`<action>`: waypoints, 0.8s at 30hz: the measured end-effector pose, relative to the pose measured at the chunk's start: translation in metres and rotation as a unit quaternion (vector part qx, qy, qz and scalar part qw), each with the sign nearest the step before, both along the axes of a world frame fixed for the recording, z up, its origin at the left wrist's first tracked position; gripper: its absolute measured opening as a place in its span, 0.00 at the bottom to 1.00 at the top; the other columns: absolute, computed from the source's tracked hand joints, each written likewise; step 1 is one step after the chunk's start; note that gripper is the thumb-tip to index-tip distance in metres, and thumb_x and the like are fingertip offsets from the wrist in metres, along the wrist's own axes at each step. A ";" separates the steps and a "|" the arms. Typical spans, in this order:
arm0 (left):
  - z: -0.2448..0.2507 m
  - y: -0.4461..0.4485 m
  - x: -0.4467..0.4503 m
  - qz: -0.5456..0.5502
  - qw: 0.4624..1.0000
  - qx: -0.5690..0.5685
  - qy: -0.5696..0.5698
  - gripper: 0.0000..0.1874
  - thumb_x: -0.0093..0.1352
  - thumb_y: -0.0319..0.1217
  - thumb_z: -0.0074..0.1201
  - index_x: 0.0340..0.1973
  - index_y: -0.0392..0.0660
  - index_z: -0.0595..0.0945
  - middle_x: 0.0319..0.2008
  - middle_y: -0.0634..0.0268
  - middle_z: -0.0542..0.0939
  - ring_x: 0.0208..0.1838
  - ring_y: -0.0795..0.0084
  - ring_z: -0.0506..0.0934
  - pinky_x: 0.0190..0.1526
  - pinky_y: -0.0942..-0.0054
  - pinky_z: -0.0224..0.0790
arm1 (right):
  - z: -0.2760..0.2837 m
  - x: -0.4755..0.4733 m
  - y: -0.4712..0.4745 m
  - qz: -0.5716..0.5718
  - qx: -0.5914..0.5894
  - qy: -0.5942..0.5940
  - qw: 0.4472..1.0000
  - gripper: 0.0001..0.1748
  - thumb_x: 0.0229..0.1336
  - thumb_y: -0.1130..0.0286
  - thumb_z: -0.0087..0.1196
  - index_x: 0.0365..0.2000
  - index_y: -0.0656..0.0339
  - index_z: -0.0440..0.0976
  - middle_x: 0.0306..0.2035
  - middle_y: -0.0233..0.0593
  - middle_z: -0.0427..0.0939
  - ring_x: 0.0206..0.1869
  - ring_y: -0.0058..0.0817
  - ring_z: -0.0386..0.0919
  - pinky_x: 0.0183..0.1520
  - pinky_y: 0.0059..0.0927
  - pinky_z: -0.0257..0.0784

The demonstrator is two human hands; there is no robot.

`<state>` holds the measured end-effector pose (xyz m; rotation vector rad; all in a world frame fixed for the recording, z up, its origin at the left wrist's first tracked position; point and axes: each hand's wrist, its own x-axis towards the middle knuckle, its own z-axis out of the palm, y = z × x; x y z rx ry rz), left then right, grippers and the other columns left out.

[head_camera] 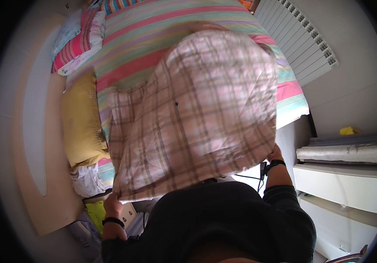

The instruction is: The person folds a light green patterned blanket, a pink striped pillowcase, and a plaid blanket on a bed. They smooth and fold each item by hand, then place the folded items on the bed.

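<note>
A pink and brown plaid quilted bedcover (188,111) is spread in the air before me, its far part bulging up and blurred over a bed with a striped sheet (135,65). At its near left corner, my left hand (113,204) grips the edge. My right hand (275,154) holds the edge at the near right; the cloth partly hides its fingers. Beyond the cover's far edge, a blurred skin-toned shape, perhaps an arm, shows; I cannot tell whose. A mustard pillow (81,121) lies on the bed, left of the cover.
Folded bedding (80,42) is piled at the bed's far left, by the headboard (37,115). A white radiator (293,39) is on the far right wall. White drawers (343,187) stand at my right. Yellow-green cloth (95,213) lies beside my left wrist, and a black cable hangs near my right.
</note>
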<state>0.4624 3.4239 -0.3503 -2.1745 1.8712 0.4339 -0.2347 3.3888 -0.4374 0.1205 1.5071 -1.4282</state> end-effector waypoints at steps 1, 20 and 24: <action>0.000 0.013 0.003 0.038 0.998 0.042 -0.016 0.08 0.54 0.28 0.46 0.30 0.47 0.76 0.28 0.53 0.77 0.36 0.52 0.74 0.37 0.58 0.66 | -0.014 0.005 0.002 -0.063 -0.032 -0.193 0.979 0.17 0.59 0.71 0.32 0.47 0.61 0.64 0.50 0.47 0.67 0.52 0.38 0.66 0.55 0.41 0.63; -0.190 -0.211 -0.133 -0.169 0.970 0.130 0.120 0.19 0.58 0.28 0.43 0.46 0.40 0.69 0.42 0.46 0.72 0.47 0.53 0.70 0.49 0.62 0.62 | 0.014 0.047 0.058 0.081 0.170 0.011 0.982 0.22 0.58 0.62 0.38 0.48 0.66 0.60 0.43 0.44 0.71 0.45 0.35 0.71 0.46 0.30 0.69; -0.162 -0.340 -0.265 -0.168 0.938 -0.065 0.297 0.11 0.58 0.26 0.43 0.35 0.37 0.73 0.34 0.44 0.74 0.42 0.48 0.70 0.45 0.58 0.63 | 0.031 0.053 0.082 0.137 0.095 -0.130 0.977 0.20 0.58 0.63 0.38 0.45 0.67 0.64 0.42 0.44 0.72 0.44 0.32 0.72 0.45 0.34 0.70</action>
